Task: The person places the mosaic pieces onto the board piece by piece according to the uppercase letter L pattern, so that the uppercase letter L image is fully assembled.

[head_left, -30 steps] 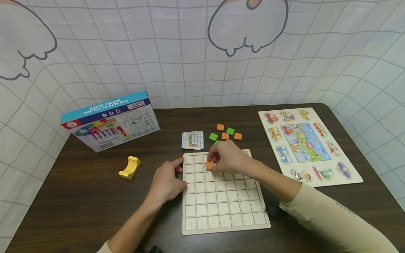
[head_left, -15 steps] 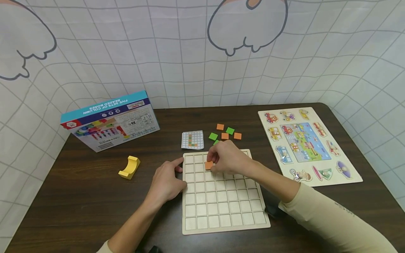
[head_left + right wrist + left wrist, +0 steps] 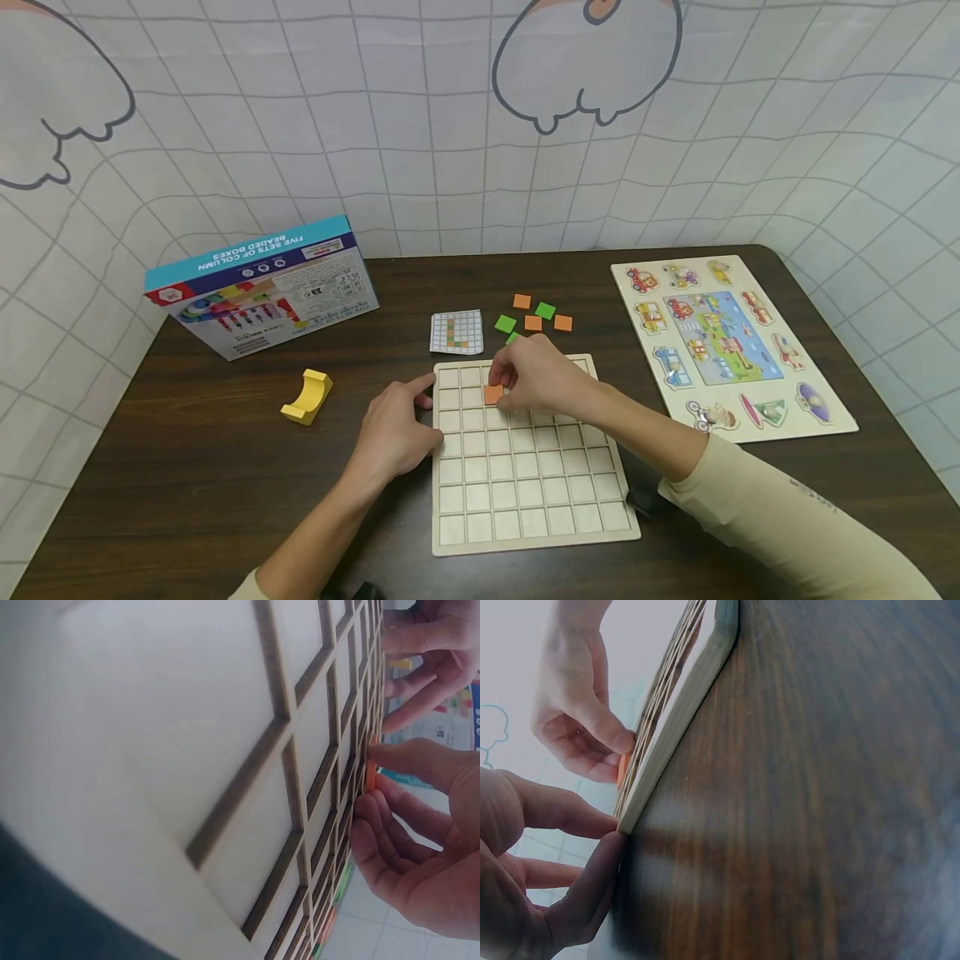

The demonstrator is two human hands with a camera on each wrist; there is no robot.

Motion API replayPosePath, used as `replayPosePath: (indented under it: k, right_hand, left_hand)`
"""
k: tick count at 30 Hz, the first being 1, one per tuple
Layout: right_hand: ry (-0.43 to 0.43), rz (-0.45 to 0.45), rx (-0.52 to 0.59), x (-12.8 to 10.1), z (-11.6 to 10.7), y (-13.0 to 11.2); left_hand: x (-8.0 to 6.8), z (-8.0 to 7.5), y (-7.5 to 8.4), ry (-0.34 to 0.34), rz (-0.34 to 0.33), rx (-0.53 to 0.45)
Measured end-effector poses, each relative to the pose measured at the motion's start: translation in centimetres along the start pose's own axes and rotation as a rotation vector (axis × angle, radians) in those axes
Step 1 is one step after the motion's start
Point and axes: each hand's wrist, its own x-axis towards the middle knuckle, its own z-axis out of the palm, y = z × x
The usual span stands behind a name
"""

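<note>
A pale wooden grid board [image 3: 517, 525] lies on the dark table. Over one of its upper left cells my right hand [image 3: 543, 377] pinches an orange square tile [image 3: 492, 395] between thumb and fingers; the right wrist view shows the orange tile [image 3: 371, 769] low at the grid. My left hand [image 3: 399, 433] rests beside the board, thumb and forefinger touching its left edge. In the left wrist view the fingertips of my left hand [image 3: 562, 870] meet the board's side [image 3: 667, 742].
Behind the board are a small pattern card [image 3: 456, 333] and several loose tiles, among them an orange tile [image 3: 522, 301] and a green tile [image 3: 545, 311]. A yellow arched block [image 3: 307, 398] and a printed box [image 3: 277, 292] stand left. A picture puzzle board [image 3: 817, 408] lies right.
The right hand has shifted very slightly left with the orange tile, which now lies flatter at the cell. The left hand and board keep their places.
</note>
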Motion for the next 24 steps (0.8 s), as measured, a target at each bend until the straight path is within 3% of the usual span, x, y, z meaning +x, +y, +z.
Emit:
replayPosePath:
  k: [24]
  right_hand:
    - [0.005, -0.019, -0.005, -0.08, -0.01, 0.08]
  left_hand:
    - [-0.01, 0.01, -0.02, 0.004, 0.002, -0.011]
